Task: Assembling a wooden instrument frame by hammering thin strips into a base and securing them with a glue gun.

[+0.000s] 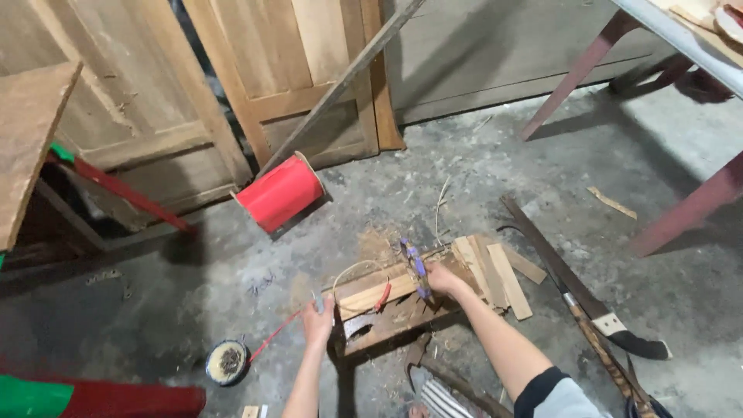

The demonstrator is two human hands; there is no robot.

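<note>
My left hand [318,323] pinches a thin red string [272,337] near a small wooden block frame [391,310] on the concrete floor. My right hand [441,279] grips a slim stick wound with purple thread [416,265], held upright over the wooden pieces. A pale curved strip [350,271] arches from the frame between both hands. Flat wooden slats [495,275] lie just right of my right hand.
A big red spool [280,193] lies by wooden doors. A round tin [227,361] sits at the lower left. A long sheathed blade [576,288] lies to the right. Table legs [689,209] stand at the right, a bench [31,147] at the left.
</note>
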